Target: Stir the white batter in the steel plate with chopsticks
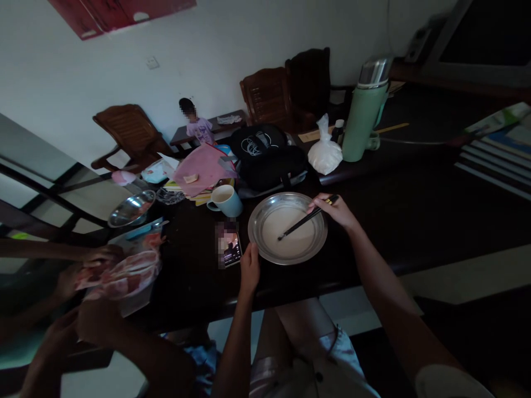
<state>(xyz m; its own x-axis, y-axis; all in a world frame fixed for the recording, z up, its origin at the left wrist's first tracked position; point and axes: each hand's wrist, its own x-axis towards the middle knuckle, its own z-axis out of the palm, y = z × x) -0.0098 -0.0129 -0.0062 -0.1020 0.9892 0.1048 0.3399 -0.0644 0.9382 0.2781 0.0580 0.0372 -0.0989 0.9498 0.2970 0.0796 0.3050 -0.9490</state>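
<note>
In front of me a round steel basin (321,243) stands on the dark table, with a pale, milky liquid (279,221) in it. My left hand (249,268) pinches the near left rim of the basin. Dark chopsticks (301,222) are held in my right hand (335,210), above the right side of the basin. Their tips slant down to the left and reach the liquid's surface. A phone (232,249) with a lit screen lies just left of my left hand. Behind it stands a light blue mug (231,203).
At left, other people's hands (103,257) handle raw meat (135,273) on a board. A metal bowl (118,213) stands behind. Beyond the basin are a black bag (269,166), a pink pouch (203,171), a knotted bag of white powder (326,155) and a green flask (363,121).
</note>
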